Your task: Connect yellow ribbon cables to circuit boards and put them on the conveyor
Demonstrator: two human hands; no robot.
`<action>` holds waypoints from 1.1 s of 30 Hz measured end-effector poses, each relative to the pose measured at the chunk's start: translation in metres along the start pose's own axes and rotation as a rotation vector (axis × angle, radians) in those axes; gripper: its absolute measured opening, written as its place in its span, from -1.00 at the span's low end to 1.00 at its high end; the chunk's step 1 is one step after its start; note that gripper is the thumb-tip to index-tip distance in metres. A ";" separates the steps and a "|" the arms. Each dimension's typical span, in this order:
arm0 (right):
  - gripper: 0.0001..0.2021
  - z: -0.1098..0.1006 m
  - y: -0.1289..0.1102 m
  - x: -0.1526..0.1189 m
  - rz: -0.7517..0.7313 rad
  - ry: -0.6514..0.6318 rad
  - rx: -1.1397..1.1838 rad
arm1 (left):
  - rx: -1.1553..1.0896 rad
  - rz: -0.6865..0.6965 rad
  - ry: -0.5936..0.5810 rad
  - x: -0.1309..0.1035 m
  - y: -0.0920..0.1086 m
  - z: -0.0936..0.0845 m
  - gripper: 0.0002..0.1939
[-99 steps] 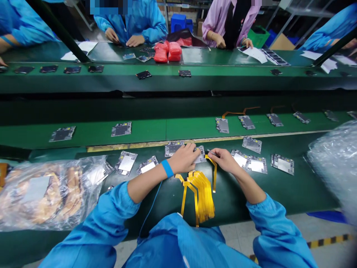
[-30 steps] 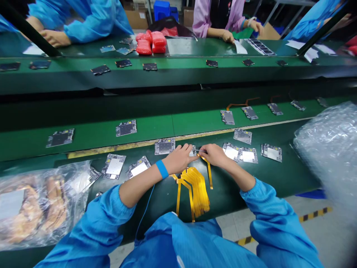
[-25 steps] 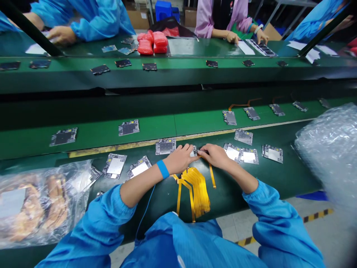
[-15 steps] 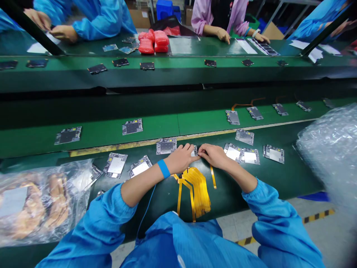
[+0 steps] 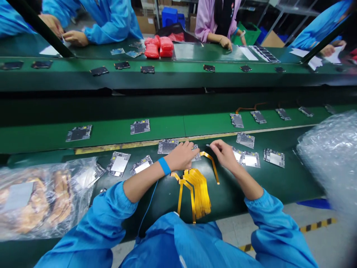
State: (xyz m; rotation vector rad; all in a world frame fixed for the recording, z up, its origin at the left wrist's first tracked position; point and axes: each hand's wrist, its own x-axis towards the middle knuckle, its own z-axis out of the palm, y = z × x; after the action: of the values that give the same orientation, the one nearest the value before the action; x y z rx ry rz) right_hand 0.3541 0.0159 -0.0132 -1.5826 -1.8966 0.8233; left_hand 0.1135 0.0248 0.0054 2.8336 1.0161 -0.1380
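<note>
My left hand (image 5: 182, 154), with a blue band at the wrist, rests over a circuit board (image 5: 196, 152) and grips its left side. An orange flex strip (image 5: 212, 165) runs from that board's right edge down onto the table. Just right of it, my right hand (image 5: 221, 150) pinches a small grey piece (image 5: 208, 146) off the board. A fan of yellow-orange flex strips (image 5: 199, 191) lies below my hands. Another board (image 5: 167, 146) sits left of my left fingers. Several boards with silver plates, such as one (image 5: 250, 159), lie to the right.
Boards lie on the green belt (image 5: 167, 128) beyond my hands. A plastic bag (image 5: 50, 201) is at left, bubble wrap (image 5: 331, 149) at right. Across the line, people handle papers and parts near red bundles (image 5: 158, 47).
My right hand has moved right, away from the board, with a small grey piece in its fingertips. More of the orange strip at the board now shows. The view has shifted slightly.
</note>
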 end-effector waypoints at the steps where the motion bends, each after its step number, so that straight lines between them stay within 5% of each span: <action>1: -0.68 -0.003 -0.001 -0.003 -0.001 0.067 0.045 | -0.010 -0.007 0.033 0.003 -0.003 -0.005 -0.66; 5: -0.62 -0.003 -0.017 -0.015 -0.019 0.087 0.096 | -0.013 -0.158 0.182 0.017 -0.029 -0.032 -0.63; 9: -0.74 0.015 -0.041 -0.030 -0.117 -0.208 0.007 | 0.084 -0.427 0.261 0.017 -0.063 -0.044 -0.58; 15: -0.81 0.049 -0.070 -0.044 -0.231 -0.589 -0.254 | -0.005 -0.241 0.052 -0.027 -0.086 -0.010 -0.59; 24: -0.72 0.088 -0.110 -0.040 -0.278 -0.648 -0.696 | -0.062 -0.227 -0.045 -0.049 -0.087 0.016 -0.43; 33: -0.75 0.100 -0.113 -0.040 -0.350 -0.717 -0.736 | -0.099 -0.183 -0.017 -0.052 -0.084 0.018 -0.47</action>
State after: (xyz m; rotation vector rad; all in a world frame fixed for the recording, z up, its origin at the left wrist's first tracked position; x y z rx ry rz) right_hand 0.2131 -0.0491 0.0023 -1.3177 -3.1604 0.6020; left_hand 0.0188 0.0541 -0.0132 2.6440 1.2419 -0.1262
